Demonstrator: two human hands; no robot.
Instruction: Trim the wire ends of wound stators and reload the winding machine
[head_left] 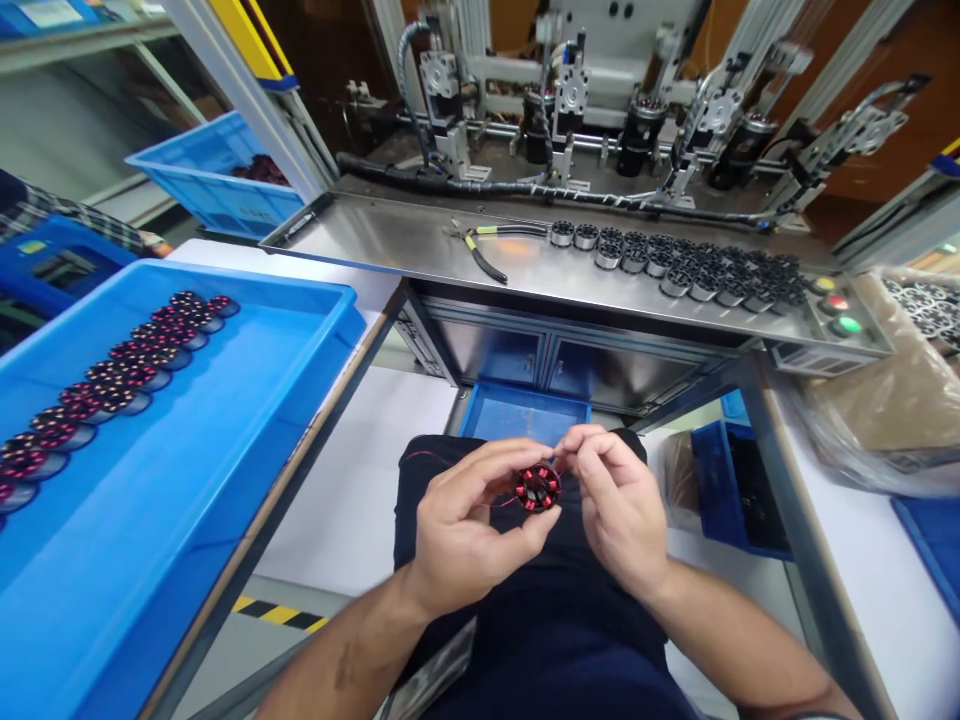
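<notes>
My left hand (461, 525) grips a small round stator wound with red copper wire (537, 488), held over my lap. My right hand (619, 505) pinches at the top right edge of that stator, apparently on a thin wire end. A loose red wire runs from the stator toward the left. Both hands are closed around the part.
A blue tray (247, 420) on the left holds a row of several wound stators (112, 375). The steel shelf (420, 245) ahead carries pliers (484, 245) and several unwound stators (675, 265). Coloured push buttons (834, 303) sit at its right end. A blue bin (521, 410) lies below, another blue crate (217, 180) at the back left.
</notes>
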